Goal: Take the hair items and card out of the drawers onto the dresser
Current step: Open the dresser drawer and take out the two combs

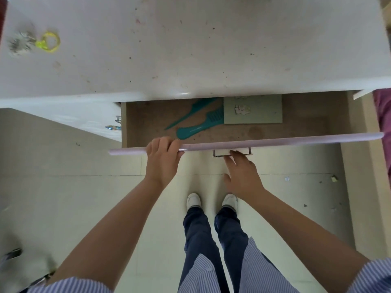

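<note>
A drawer [296, 132] stands pulled open under the white dresser top [190, 49]. Inside lie two teal combs [196, 125], one partly under the dresser edge, and a grey-green card [260, 115] with a small cut-out shape on it. My left hand [164, 157] grips the top edge of the drawer's pale front panel [275, 140]. My right hand [243, 172] hangs just below the metal handle [232, 154], fingers spread, a fingertip touching it. A yellow hair tie [49, 42] and a grey fluffy hair item [20, 44] rest on the dresser's far left.
A second closed drawer front with a shiny handle [114, 123] sits left of the open one. Tiled floor [84, 197] lies below, with my white shoes [211, 200] on it. A beige wall or panel [359, 187] borders the right side.
</note>
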`<action>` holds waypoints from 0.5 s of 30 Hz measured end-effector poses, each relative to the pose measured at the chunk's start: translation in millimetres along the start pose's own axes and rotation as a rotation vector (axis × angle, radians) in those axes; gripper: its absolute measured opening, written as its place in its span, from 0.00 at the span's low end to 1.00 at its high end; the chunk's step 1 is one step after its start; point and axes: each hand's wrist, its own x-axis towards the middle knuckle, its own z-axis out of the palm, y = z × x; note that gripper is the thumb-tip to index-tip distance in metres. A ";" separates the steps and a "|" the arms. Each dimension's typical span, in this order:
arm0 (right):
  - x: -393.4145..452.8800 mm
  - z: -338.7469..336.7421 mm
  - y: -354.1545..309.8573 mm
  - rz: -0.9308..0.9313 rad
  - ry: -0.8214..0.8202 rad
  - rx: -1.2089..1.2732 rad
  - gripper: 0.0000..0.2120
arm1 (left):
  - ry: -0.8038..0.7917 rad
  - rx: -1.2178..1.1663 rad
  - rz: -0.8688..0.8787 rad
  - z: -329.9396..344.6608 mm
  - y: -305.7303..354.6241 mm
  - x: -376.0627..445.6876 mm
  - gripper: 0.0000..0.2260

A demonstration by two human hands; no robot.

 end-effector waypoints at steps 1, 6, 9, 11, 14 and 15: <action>-4.9 -8.3 -0.8 -0.097 0.048 0.070 0.16 | 0.010 0.015 0.015 2.8 -0.4 -1.1 0.07; 3.3 -53.6 -7.3 -0.411 0.274 0.199 0.11 | 0.014 -0.002 0.035 18.3 -3.6 -9.8 0.27; 49.2 -65.1 -13.5 -0.339 0.132 0.031 0.08 | 0.027 0.023 0.046 19.2 -6.7 -7.8 0.21; 84.9 -61.8 -17.7 -0.332 0.029 -0.090 0.10 | 0.020 -0.014 0.060 15.1 -7.1 -6.0 0.13; 125.5 -48.0 -30.6 -0.358 -0.102 -0.276 0.12 | -0.018 -0.132 -0.010 7.8 -13.8 2.7 0.16; 134.6 -41.6 -33.1 -0.366 -0.129 -0.328 0.12 | 0.002 -0.156 -0.075 7.4 -16.5 7.8 0.15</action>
